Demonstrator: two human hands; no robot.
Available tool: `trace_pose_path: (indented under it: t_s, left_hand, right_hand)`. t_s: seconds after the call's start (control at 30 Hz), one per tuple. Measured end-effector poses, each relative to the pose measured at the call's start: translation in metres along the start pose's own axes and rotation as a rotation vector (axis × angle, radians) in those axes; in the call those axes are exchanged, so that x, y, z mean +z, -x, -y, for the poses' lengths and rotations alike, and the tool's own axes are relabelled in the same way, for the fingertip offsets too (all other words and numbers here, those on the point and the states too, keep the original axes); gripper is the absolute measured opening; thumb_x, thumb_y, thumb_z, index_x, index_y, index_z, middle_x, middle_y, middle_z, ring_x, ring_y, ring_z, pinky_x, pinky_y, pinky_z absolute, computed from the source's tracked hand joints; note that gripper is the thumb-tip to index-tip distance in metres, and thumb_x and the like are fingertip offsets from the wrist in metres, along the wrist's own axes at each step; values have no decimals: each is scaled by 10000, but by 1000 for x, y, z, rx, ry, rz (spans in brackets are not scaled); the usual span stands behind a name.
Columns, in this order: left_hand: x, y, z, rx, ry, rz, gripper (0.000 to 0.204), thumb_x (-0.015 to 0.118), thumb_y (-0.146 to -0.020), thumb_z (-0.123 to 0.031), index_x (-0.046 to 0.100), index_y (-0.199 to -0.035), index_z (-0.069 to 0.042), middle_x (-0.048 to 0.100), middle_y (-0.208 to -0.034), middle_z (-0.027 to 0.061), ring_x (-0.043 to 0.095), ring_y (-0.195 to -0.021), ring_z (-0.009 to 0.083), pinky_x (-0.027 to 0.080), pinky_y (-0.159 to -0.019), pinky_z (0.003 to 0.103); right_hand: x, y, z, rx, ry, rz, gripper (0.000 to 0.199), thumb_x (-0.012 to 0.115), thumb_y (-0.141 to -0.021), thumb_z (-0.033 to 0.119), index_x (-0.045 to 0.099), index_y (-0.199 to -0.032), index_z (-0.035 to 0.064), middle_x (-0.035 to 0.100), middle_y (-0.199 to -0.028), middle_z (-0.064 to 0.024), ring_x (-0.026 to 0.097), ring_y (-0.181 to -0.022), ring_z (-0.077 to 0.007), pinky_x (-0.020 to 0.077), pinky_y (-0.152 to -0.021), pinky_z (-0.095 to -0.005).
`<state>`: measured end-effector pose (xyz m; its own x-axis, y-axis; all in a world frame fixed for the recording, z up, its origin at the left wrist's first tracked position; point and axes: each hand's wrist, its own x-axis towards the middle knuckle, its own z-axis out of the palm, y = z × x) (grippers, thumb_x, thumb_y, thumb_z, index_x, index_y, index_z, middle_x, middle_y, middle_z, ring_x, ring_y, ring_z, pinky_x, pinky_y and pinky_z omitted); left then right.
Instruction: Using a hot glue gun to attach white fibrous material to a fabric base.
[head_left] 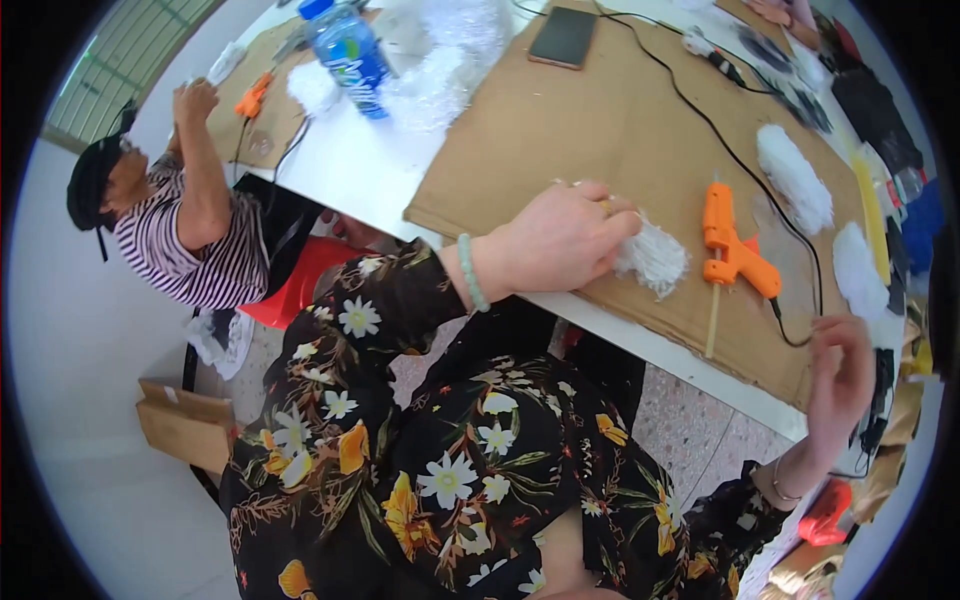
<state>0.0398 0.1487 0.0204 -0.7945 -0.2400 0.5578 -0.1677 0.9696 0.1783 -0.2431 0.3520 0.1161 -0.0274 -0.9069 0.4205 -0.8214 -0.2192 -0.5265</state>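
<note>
My left hand (560, 238) has its fingers closed on a white shaggy tuft (655, 262) at the near edge of the cardboard sheet. To the right of the tuft lies an orange glue gun (735, 250) on its side, a pale glue stick (713, 320) sticking out of its back end. My right hand (840, 365) is raised at the table's right corner, near the glue gun's cord, slightly blurred. Its fingers are loosely bent and apart, with nothing seen in them. Two more white fluffy pieces, one long (795, 180) and one oval (858, 270), lie beyond the glue gun.
Brown cardboard (560, 130) covers much of the white table. A dark phone (563, 38) lies at its far edge, and a black cord (700, 110) runs across it. At the far left stand a blue-labelled bottle (350, 65) and white stringy material (440, 80). Another person (190, 220) sits at left.
</note>
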Motion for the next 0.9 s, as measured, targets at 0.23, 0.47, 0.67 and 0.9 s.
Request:
trace_pose_path:
  t_s: [0.23,0.47,0.67,0.9]
  left_hand:
    - [-8,-1,1,-175,105,116,206,592,-845,-122,585,-1037,-46,671,-1014,127,647,-894,312,475,-912,427]
    - [-12,-8,-1,-155,96,165,226,548,-939,-215,581,-1078,-39,663,-1115,151,636,-972,325,446,-949,435]
    - [-17,-7,-8,-463,229,189,183,516,-967,-193,574,-1015,-26,664,-1115,161,665,-874,318,517,-800,365]
    - [-7,-3,2,-538,350,43,129,483,-979,-103,571,-978,-8,675,-1084,155,688,-859,261,525,-751,330]
  right_hand:
    - [-44,10,-68,365,-123,-422,71,580,-919,70,608,-943,10,615,-906,-34,588,-884,-114,468,-837,-243]
    - [-23,-8,-118,485,-73,-238,155,580,-918,126,631,-930,-19,641,-856,-14,585,-830,-90,468,-792,-231]
    - [2,-30,-123,447,1,18,316,650,-867,196,659,-1078,-40,667,-872,-62,598,-787,-104,494,-723,-245]
    - [35,-57,-131,412,494,168,414,693,-756,402,687,-954,38,597,-964,-126,605,-908,-300,490,-787,-377]
